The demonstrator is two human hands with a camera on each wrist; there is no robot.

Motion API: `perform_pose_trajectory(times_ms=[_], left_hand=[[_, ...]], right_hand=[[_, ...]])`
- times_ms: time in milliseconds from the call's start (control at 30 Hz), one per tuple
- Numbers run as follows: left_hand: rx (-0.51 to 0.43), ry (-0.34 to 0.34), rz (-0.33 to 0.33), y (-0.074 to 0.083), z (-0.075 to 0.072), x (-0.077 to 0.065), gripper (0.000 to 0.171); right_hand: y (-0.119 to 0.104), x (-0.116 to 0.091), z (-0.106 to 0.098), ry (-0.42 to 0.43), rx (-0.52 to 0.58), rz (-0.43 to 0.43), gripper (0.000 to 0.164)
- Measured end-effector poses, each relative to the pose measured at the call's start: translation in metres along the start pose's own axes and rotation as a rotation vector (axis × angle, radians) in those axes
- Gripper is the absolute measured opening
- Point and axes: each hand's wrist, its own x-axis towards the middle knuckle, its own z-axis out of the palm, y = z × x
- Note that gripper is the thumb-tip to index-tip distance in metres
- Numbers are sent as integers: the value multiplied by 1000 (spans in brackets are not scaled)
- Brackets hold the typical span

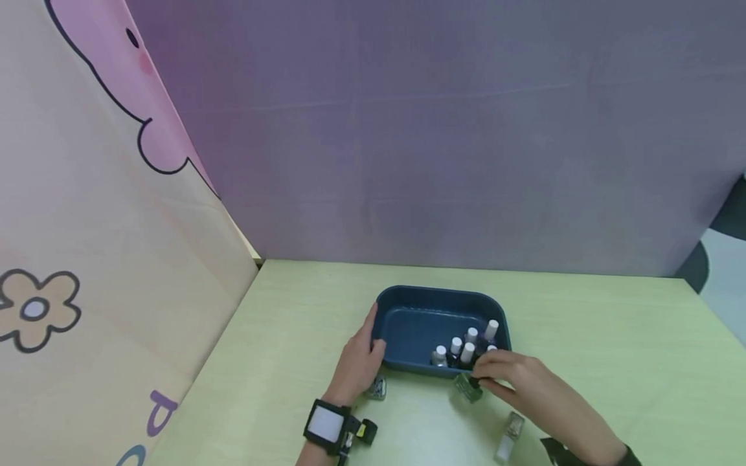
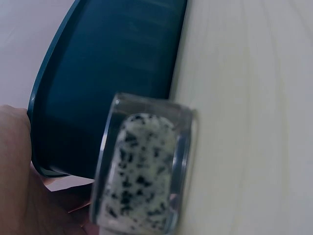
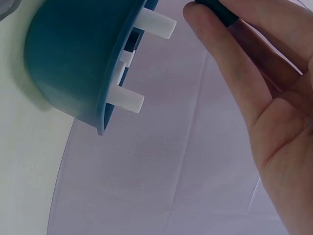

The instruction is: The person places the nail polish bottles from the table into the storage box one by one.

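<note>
A dark blue tray (image 1: 408, 330) sits on the table, its left rim held by my left hand (image 1: 355, 366). Thumb and fingers of my right hand (image 1: 524, 382) pinch the dark cap (image 3: 222, 12) of a green nail polish bottle (image 1: 466, 388), which hangs tilted just outside the tray's front right rim. Several white-capped nail polish bottles (image 1: 456, 345) stand in the tray's right half. By my left wrist is a bottle with black-and-white speckles (image 2: 139, 171). Another nail polish bottle, with a pale cap (image 1: 506, 446), is on the table below my right hand.
The pale green table (image 1: 291, 336) runs back to a grey-purple cloth wall (image 1: 408, 162). On the left stands a printed panel (image 1: 116, 226) with a flower. A wrist device (image 1: 326, 424) with a small camera is strapped to my left wrist.
</note>
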Motion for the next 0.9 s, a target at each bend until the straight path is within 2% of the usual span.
perform_pose_trajectory(times_ms=[433,633,900], left_hand=[[12,9,10,-1,-6,2,70],[-11,0,5,-1,-4,0,69],[-32,-11,15,-3,-2,-1,70]], right_hand=[[-4,6,0,131,-61,-113,28],[-5,11,-1,153,-60,-187,31],[-5,21,-9,139,-36,-143,30]])
